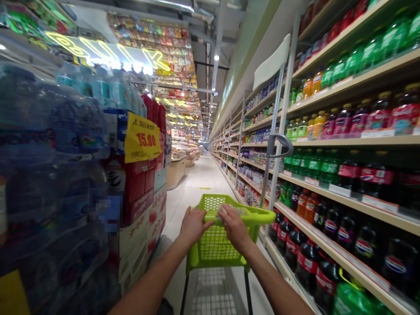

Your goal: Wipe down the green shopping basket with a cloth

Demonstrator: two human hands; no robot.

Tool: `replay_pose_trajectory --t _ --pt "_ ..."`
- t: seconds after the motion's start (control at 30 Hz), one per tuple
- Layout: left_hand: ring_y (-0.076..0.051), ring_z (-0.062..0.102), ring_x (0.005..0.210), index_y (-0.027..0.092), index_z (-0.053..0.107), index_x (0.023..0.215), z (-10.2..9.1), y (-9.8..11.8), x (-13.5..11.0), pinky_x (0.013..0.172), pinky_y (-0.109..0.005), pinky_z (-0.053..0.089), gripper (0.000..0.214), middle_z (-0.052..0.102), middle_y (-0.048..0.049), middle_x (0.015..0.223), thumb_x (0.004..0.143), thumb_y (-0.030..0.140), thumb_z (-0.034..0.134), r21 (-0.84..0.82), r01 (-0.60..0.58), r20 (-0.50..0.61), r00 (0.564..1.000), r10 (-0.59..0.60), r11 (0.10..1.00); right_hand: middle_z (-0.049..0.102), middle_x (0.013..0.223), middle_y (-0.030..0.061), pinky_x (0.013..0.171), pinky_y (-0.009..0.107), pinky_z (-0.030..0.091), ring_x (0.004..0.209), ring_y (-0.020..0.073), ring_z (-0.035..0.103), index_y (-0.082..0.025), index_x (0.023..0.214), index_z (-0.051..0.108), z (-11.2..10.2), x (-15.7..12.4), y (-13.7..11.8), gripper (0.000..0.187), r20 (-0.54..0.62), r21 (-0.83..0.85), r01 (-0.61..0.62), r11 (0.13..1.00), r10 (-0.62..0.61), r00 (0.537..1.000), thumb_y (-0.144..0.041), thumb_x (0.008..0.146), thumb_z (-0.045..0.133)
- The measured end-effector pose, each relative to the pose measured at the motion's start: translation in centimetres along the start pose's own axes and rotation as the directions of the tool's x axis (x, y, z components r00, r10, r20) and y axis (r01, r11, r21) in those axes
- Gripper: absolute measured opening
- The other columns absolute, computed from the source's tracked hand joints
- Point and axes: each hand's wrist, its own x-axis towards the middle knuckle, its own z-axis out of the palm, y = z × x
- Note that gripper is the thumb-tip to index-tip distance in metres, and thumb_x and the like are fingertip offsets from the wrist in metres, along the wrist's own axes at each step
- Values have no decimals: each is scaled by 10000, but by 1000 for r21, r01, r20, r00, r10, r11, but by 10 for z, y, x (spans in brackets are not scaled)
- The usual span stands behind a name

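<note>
A lime-green shopping cart (215,243) with a latticed plastic basket stands directly in front of me. My left hand (193,225) is closed around the left end of its handle, with the thumb lying along the bar. My right hand (232,225) grips the same handle nearer its middle, fingers curled over the top. Something small and whitish shows by the right fingers; I cannot make out what it is. The handle's right end (265,216) sticks out free of both hands. Most of the basket's inside is hidden.
Shelves of soda bottles (344,170) line the right side, close to the cart. Stacked shrink-wrapped water bottles (55,131) and cartons (141,232) with a yellow price sign (142,139) stand close on the left. A pale tiled aisle (206,166) runs ahead between them, past display bins (177,170).
</note>
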Motion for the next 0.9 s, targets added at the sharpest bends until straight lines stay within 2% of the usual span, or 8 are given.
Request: replay_pose_trajectory --t 0.07,0.17,0.23,0.43,0.6,0.7,0.83,0.9 --pt "-229 561 937 173 603 883 -2 3 -2 951 -390 293 302 650 -68 932 798 443 496 19 2 6 1000 -2 1000 537 1197 87 966 434 371 1154 206 444 -215 1006 608 -8 0 12 326 -26 -23 -70 997 69 997 -108 763 419" --pt "-229 567 896 173 602 840 -3 9 -6 884 -361 344 327 648 -70 890 799 476 484 42 3 7 1000 -3 999 551 1156 111 955 474 365 1130 231 460 -184 965 619 -32 -5 45 321 -109 -93 -296 951 286 952 -115 747 394" --pt "-228 564 880 176 599 819 -2 14 -9 859 -354 353 350 644 -71 870 808 497 458 50 0 -12 1000 0 999 554 1144 123 949 485 365 1122 239 466 -170 980 612 -39 -7 50 325 -127 -108 -350 930 337 933 -132 760 375" --pt "-230 564 875 165 594 819 3 26 -8 841 -360 357 393 643 -83 856 825 514 416 61 10 -26 1000 -8 998 519 1226 92 991 409 346 1166 197 433 -188 1053 586 -8 0 7 331 67 -13 -107 994 107 992 -140 780 404" --pt "-236 567 866 164 598 804 2 27 -4 833 -359 360 364 649 -80 856 786 512 491 60 52 -3 999 -52 997 547 1157 146 948 504 359 1122 256 470 -155 972 611 -29 0 47 285 -67 -87 -316 945 311 948 -179 760 422" --pt "-245 567 871 157 597 813 5 32 -1 833 -364 358 353 648 -87 864 778 498 511 50 52 -20 999 -51 997 538 1162 168 938 523 364 1132 262 461 -131 992 603 -30 -5 48 322 -77 -102 -320 942 313 947 -159 775 368" --pt "-250 576 875 153 600 830 6 34 1 818 -368 368 342 652 -101 863 804 471 477 36 49 13 999 -49 998 488 1263 72 1003 452 331 1218 202 379 -216 1047 587 -9 -9 14 358 16 -27 -62 998 62 998 -109 772 383" --pt "-239 577 891 167 602 875 6 26 0 821 -355 376 307 656 -87 890 789 447 509 -6 35 39 999 -34 999 488 1264 70 996 453 338 1212 205 386 -228 1053 586 -8 -10 15 338 17 -10 -16 1000 16 1000 -133 787 400"
